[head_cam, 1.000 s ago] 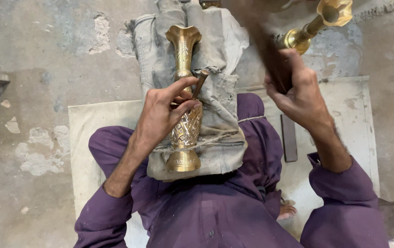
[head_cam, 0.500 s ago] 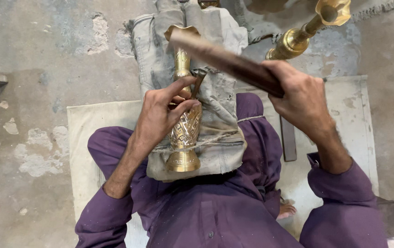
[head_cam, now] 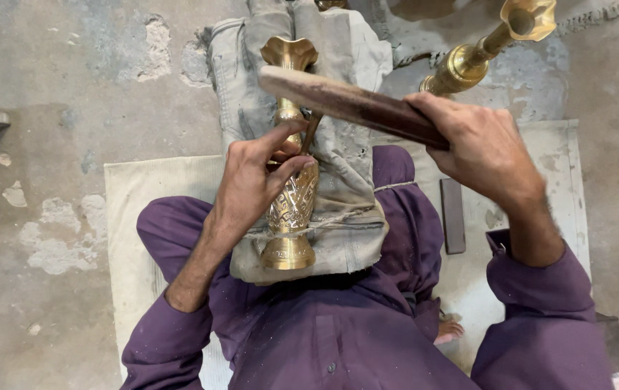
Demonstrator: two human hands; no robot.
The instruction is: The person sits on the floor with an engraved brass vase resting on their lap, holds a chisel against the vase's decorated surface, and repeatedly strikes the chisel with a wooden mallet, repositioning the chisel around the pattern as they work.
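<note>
Near the middle of the frame: a brass vase [head_cam: 291, 195] is laid on a grey cloth pad [head_cam: 345, 188] over the lap.
Left hand [head_cam: 255, 184]: fingers are closed on a thin metal tool [head_cam: 310, 132], pressed to the vase's neck.
Right hand [head_cam: 482, 148]: fingers are wrapped tight round a wooden stick [head_cam: 345, 103], held above the vase.
How the vase handles: it looks hard, heavy, smooth and slippery.
Best hold: the narrow neck or the foot.
Upper right: a second brass vase [head_cam: 486, 47] is seen.
</note>
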